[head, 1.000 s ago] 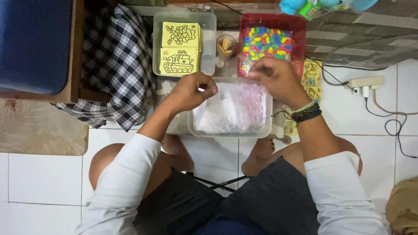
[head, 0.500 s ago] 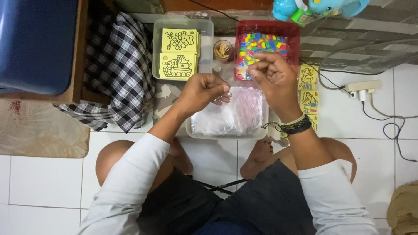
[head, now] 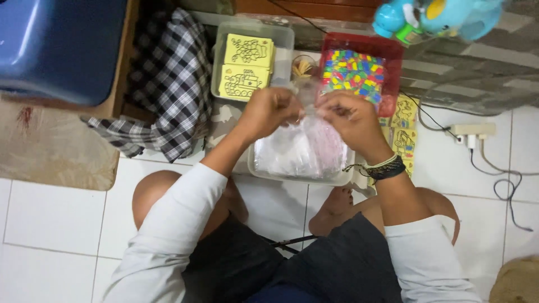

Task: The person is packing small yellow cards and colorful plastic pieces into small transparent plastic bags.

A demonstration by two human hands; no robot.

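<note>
My left hand (head: 271,109) and my right hand (head: 349,118) meet above a clear tray (head: 297,178) heaped with small clear plastic bags (head: 300,151). Both hands pinch one small clear plastic bag (head: 307,95) between their fingertips, held up over the heap. A dark and pale wristband circles my right wrist. Behind my hands stands a red tray (head: 359,42) filled with colourful small packets (head: 352,73). A clear tray (head: 223,56) at the left back holds two yellow cards (head: 244,67) with black line drawings.
A small round cup of sticks (head: 304,66) stands between the back trays. More yellow cards (head: 403,132) lie right of the trays. A checked cloth (head: 163,84), blue stool (head: 56,45), blue toy (head: 432,17) and power strip (head: 471,130) with cables surround me.
My hands came together: the left rose from the bag heap and the right came back from the red tray. They now hold one clear bag between them.
</note>
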